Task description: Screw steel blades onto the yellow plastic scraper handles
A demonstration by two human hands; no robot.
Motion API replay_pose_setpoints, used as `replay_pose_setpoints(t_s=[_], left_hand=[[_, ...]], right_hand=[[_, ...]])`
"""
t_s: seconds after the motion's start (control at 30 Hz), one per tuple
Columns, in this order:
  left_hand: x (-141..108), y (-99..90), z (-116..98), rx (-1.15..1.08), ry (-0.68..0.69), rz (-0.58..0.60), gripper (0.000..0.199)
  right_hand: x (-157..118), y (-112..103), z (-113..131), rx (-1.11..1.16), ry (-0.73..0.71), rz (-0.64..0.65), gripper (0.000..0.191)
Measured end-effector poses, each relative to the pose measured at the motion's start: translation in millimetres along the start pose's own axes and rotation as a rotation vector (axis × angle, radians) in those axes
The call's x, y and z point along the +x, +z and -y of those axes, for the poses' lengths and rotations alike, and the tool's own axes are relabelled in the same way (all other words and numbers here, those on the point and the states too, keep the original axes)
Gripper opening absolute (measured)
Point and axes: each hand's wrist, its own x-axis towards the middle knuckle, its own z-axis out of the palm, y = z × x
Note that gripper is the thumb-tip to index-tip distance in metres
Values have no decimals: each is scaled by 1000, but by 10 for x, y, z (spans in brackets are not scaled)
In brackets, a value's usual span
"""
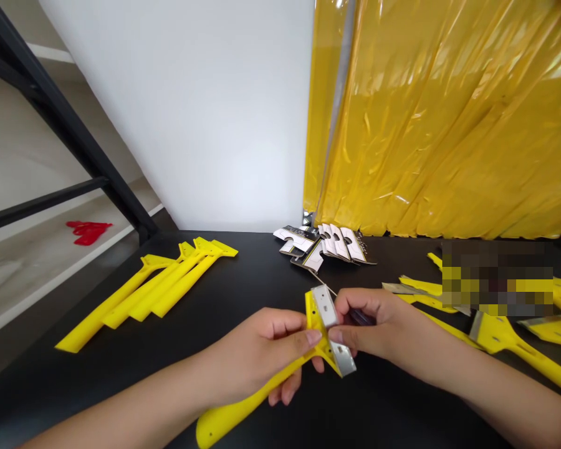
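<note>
My left hand (262, 349) is closed around the neck of a yellow scraper handle (238, 405), its thumb pressed near the wide head. Against that head lies a silver metal plate (326, 305) with small slots. My right hand (378, 321) pinches the plate's outer edge between thumb and fingers. Behind the right fingers a dark handle-like object (361, 317) partly shows, and a thin rod sticks out by the top of the plate; I cannot make out whether the two are one tool.
Several bare yellow handles (168, 280) lie fanned at the left. Printed cards (336, 244) are piled by the white panel (224, 125) and yellow plastic sheeting (449, 125). Scrapers with metal heads (495, 333) lie at the right, beside a pixelated patch. A red item (88, 232) rests on the shelf.
</note>
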Motion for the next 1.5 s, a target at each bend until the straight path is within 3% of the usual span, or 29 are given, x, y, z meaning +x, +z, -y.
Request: replay_pose_setpoints(t_s=[0.13,0.33,0.67,0.8,0.9,1.0,1.17,1.27,1.37,1.5], left_hand=[[-10,0,-3,62,-18,-8,49],[-36,20,-50,118,-24,-10,46],[-73,77,-40,179,-47,-61,43],[-51,77,-32,56,-103,16,45],[-15,42,-11,-81,-124,61,44],[18,-2,-7,-135,-99,14,43],[44,-43,-40,-162,-67,-98,40],[47,-44,-64,-148,-58,-132,39],[47,-41,-77,-124,-60,-152,40],[43,-45,-67,-113,-74,-153,40]], right_hand=[[-34,6,43,-104,28,6,20],[-33,48,4,-37,19,46,14],[-27,109,-28,6,-49,70,26],[-81,186,24,-47,-95,95,25],[-117,154,38,-217,-172,95,23],[-115,8,6,-374,-248,4,24],[-43,-309,-72,-540,-274,-301,69],[-16,-415,-49,-677,-316,-441,47],[-28,-480,-3,-803,-227,-544,18],[-93,-655,-76,-1013,-30,-512,13]])
